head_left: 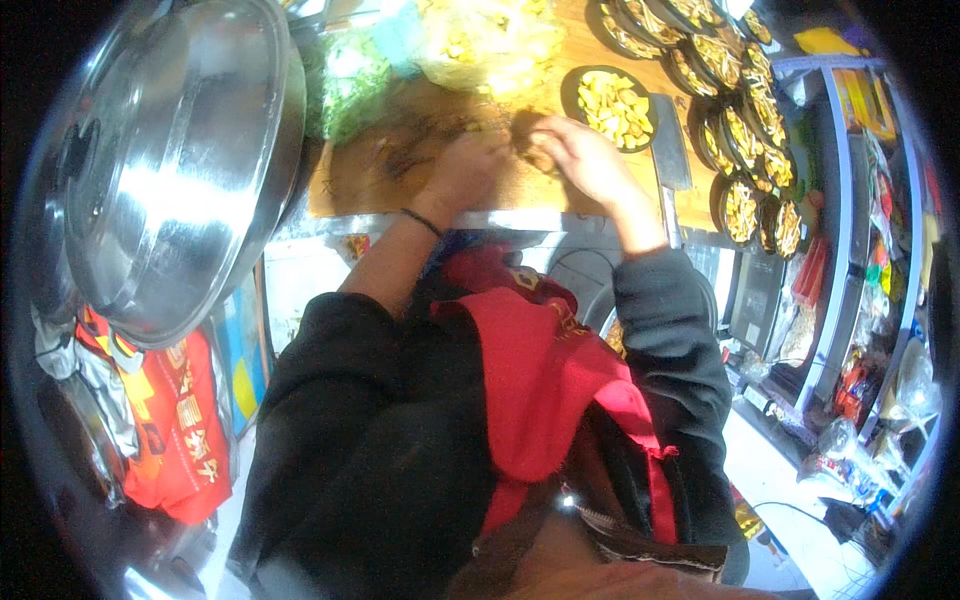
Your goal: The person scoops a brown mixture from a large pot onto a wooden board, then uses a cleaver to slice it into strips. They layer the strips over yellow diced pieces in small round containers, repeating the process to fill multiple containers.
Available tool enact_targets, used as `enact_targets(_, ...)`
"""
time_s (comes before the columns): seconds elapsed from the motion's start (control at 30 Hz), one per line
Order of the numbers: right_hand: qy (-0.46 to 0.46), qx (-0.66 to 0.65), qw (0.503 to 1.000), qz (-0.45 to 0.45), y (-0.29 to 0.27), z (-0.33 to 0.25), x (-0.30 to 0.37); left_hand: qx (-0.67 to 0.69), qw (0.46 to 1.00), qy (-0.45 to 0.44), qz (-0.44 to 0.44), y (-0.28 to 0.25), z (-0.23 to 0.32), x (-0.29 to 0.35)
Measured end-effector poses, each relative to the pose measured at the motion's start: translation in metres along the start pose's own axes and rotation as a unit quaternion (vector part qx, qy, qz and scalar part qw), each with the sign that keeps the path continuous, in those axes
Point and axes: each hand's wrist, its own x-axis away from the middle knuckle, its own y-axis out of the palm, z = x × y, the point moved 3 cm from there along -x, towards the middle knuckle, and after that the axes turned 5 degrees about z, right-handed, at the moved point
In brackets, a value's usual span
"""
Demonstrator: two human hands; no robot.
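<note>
Both my hands are over the wooden board. My left hand, a dark band at its wrist, is curled and blurred; what its fingers hold is hidden. My right hand has thumb and fingers closed on a small brown food piece, close beside the left hand. Just beyond the right hand sits a dark round plate with yellow cut pieces. A clear plastic bag of yellow pieces lies past the left hand. Dark shreds are scattered on the board, left of my hands.
A cleaver lies right of the plate, handle toward me. Several dark dishes of shredded food crowd the right side. Chopped greens in clear plastic lie far left. A large steel lid stands at the left, a loaded shelf at the right.
</note>
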Motion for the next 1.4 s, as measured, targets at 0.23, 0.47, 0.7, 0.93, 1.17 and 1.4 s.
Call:
enact_targets(0.23, 0.028, -0.022, 0.996, 0.084, 0.028, 0.028, 0.003, -0.063, 0.993, -0.077, 0.069, -0.046, -0.031, 0.005)
enact_targets(0.47, 0.123, 0.111, 0.979, 0.122, 0.044, 0.071, 0.051, 0.07, 0.993, -0.081, 0.057, -0.023, -0.002, -0.03)
enact_targets(0.7, 0.225, -0.142, 0.955, 0.129, 0.056, 0.098, 0.048, 0.052, 0.998, -0.03, -0.033, -0.012, 0.001, -0.043)
enact_targets(0.93, 0.06, 0.086, 0.979, 0.174, 0.057, 0.077, 0.035, 0.195, 0.973, -0.116, -0.048, -0.005, 0.011, -0.036)
enact_targets(1.17, 0.155, -0.458, 0.857, 0.18, 0.062, 0.098, 0.046, 0.487, 0.785, -0.364, -0.117, 0.008, 0.004, -0.015)
enact_targets(1.4, 0.21, -0.498, 0.806, 0.241, 0.077, 0.137, 0.052, 0.153, 0.961, -0.221, -0.072, 0.0, 0.01, 0.004)
